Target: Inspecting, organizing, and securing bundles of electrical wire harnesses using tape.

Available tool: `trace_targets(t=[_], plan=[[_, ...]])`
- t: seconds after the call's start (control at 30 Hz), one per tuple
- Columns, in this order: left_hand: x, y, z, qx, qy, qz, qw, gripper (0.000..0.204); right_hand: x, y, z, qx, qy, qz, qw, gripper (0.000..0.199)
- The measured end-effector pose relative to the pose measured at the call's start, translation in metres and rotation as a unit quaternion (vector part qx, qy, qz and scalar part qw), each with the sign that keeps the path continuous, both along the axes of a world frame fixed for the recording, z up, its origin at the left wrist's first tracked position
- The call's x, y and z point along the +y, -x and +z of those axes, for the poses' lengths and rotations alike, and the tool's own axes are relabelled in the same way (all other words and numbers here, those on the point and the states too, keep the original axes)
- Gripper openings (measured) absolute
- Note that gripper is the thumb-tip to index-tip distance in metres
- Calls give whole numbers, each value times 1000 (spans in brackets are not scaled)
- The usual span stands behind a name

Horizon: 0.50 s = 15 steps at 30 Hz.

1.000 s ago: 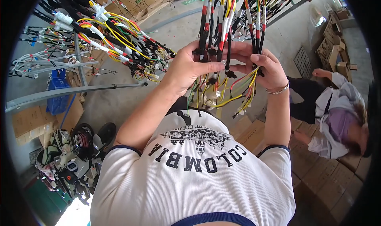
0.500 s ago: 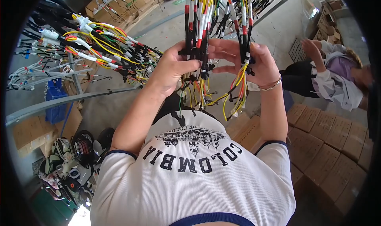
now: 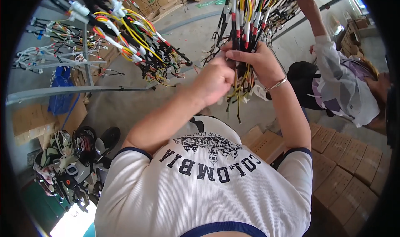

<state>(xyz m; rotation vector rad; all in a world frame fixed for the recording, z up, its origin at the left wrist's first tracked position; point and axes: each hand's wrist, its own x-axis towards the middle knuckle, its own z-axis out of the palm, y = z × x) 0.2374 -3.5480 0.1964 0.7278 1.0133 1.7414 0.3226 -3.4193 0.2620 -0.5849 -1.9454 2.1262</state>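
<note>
A bundle of wire harnesses [image 3: 246,22], with black, white, red and yellow wires, hangs in front of me at the top. My right hand [image 3: 264,64] is wrapped around its lower part, the thumb lying across the front. Loose yellow and dark wire ends [image 3: 239,93] dangle below that grip. Just left of the bundle, my left hand [image 3: 216,81] is closed in a fist near the right fingertips. It is slightly blurred, and whatever its fingers hold is hidden.
More wire harnesses [image 3: 137,37] hang from a metal rack [image 3: 79,93] on the left. A person [image 3: 346,87] stands at the right with an arm raised. Cardboard boxes [image 3: 346,166] are stacked at lower right; scooters [image 3: 77,166] stand at lower left.
My right hand has gone from partly spread beside the strands to closed around the gathered bundle. My left hand has moved off the strands into a fist lower down. The other person's arm has risen.
</note>
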Motion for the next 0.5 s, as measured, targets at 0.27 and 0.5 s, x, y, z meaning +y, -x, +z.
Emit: trace_targets(t=[0.27, 0.5], plan=[[-32, 33, -12, 564, -1, 214, 798, 30, 4, -20, -9, 46, 23, -37, 998, 18], [-66, 100, -41, 563, 360, 258, 698, 50, -3, -57, 46, -31, 5, -2, 1000, 18]])
